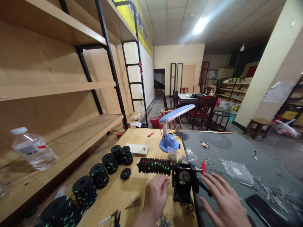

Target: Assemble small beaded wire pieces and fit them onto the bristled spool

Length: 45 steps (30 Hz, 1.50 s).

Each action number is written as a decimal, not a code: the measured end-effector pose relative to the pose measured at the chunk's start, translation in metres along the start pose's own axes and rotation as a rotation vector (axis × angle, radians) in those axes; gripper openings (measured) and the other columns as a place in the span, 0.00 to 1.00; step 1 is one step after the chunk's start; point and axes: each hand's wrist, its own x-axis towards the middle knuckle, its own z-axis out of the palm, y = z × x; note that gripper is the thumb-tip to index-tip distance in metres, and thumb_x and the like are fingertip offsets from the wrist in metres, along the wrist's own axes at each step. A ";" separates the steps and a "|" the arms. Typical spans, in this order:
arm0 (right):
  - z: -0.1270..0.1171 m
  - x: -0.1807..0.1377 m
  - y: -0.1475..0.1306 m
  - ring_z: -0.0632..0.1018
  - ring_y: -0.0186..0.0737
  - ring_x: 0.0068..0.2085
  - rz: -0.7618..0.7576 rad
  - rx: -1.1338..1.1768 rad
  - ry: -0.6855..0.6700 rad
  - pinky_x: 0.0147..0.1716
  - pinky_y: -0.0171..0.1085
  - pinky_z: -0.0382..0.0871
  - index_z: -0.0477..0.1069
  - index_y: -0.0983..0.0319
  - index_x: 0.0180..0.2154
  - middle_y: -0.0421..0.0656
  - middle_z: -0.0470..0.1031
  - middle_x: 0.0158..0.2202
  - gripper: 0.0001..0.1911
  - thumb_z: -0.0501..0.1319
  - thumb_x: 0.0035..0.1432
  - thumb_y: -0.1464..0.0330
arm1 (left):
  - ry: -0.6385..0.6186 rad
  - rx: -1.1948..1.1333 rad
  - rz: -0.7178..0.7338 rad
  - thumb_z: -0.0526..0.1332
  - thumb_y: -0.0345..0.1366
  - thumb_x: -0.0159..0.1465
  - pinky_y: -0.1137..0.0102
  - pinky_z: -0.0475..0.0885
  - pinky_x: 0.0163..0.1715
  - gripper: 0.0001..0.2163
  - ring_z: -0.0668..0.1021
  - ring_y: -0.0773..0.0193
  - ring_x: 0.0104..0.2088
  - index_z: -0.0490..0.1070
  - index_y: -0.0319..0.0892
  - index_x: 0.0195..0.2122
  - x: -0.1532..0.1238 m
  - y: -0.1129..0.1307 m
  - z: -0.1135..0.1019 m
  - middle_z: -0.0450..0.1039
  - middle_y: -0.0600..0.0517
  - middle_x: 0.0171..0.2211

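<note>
A small black hand-cranked winding machine stands on the wooden table. A long stack of black coils with coloured wire ends sits on its shaft, sticking out to the left. My left hand rests just below the stack's right end, fingers curled, thumb and fingertips near the shaft; what they pinch is hidden. My right hand hovers by the machine's crank side with fingers stretched out and apart, holding nothing.
Rows of black coil stacks lie left on the table, one loose disc beside them. A blue desk lamp, plastic bags, a phone on the grey mat, a water bottle on the left shelf.
</note>
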 end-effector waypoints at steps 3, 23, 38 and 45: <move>0.013 -0.016 0.029 0.72 0.58 0.52 -0.088 -0.189 -0.023 0.45 0.49 0.66 0.70 0.59 0.51 0.48 0.77 0.49 0.24 0.62 0.52 0.61 | -0.004 0.003 0.003 0.52 0.29 0.65 0.70 0.67 0.32 0.10 0.76 0.60 0.31 0.72 0.43 0.31 0.000 -0.001 0.001 0.74 0.49 0.29; 0.042 -0.014 0.051 0.79 0.43 0.36 -0.083 -0.120 -0.034 0.46 0.44 0.63 0.74 0.58 0.46 0.43 0.82 0.36 0.21 0.54 0.52 0.77 | 0.072 -0.044 -0.109 0.57 0.31 0.62 0.72 0.56 0.22 0.09 0.70 0.65 0.23 0.69 0.43 0.24 0.016 0.018 -0.008 0.68 0.53 0.22; 0.053 -0.041 -0.098 0.76 0.44 0.35 0.051 0.437 -0.174 0.35 0.39 0.69 0.73 0.58 0.40 0.45 0.79 0.34 0.10 0.54 0.62 0.71 | -0.065 0.046 -0.086 0.57 0.29 0.60 0.72 0.63 0.27 0.08 0.73 0.65 0.26 0.71 0.42 0.24 0.026 0.025 -0.026 0.73 0.53 0.24; 0.086 -0.028 -0.131 0.72 0.41 0.32 0.139 0.460 -0.472 0.31 0.34 0.60 0.73 0.61 0.28 0.44 0.75 0.28 0.07 0.58 0.55 0.75 | -0.069 0.033 -0.098 0.58 0.29 0.60 0.73 0.63 0.25 0.08 0.73 0.65 0.26 0.72 0.42 0.25 0.024 0.024 -0.027 0.73 0.54 0.23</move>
